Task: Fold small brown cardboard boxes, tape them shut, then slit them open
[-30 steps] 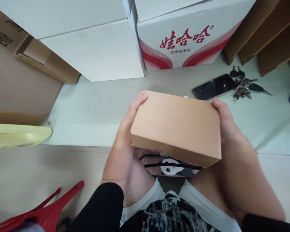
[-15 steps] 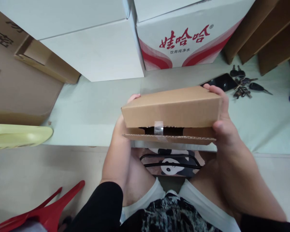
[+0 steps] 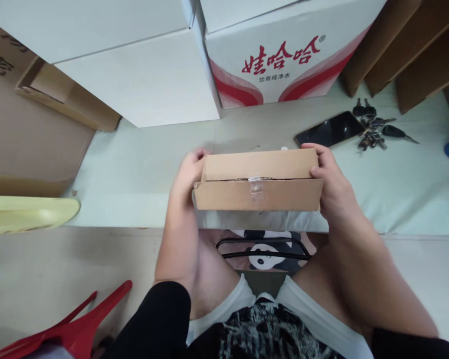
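Note:
A small brown cardboard box is between my two hands, over the pale green tabletop near its front edge. A strip of clear tape crosses the seam between its upper panel and the flap facing me. My left hand grips the box's left end, its fingertips curled round the far corner. My right hand holds the right end, thumb on the near side and fingers at the far corner. The undersides of both hands are partly hidden, and I cannot tell whether the box touches the table.
A black phone and a bunch of keys lie to the right. White cartons and a red-and-white carton stand behind. Brown cardboard leans at the back right. A yellow plastic piece juts in at left.
The box has tilted and come lower, so its gap at the taped seam has nearly closed and the front flap faces me. Both hands moved with it, uncovering more of the phone.

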Demonstrator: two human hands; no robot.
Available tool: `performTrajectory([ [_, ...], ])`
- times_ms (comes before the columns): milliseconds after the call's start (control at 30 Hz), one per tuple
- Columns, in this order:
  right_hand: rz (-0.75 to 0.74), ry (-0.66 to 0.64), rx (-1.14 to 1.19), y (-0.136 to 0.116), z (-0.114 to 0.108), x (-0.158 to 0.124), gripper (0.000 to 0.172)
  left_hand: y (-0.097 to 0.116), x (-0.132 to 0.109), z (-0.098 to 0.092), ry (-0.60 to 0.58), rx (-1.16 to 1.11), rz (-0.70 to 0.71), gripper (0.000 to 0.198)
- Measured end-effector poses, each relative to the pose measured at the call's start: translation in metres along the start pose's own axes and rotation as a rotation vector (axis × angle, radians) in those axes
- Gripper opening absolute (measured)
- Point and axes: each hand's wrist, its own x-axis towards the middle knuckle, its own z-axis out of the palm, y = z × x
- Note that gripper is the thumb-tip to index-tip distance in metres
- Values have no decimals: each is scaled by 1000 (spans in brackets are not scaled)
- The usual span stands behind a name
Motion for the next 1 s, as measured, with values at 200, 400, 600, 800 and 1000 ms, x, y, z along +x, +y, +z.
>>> performTrajectory([
  [200,-12,19,-36,0,2,1,49,44,-38,-14,75,-56,538,19],
  [400,-15,39,-83,1,3,1,49,48,-48,3,-191,298,656,24],
  [600,-12,41,-69,-2,5,-1,46,45,-45,5,-203,336,682,17],
  [800,-30,31,-60,0,7,-2,45,46,-47,3,-234,350,725,15],
  [1000,-29,35,-34,0,7,-2,46,38,-43,2,-269,379,808,27],
])
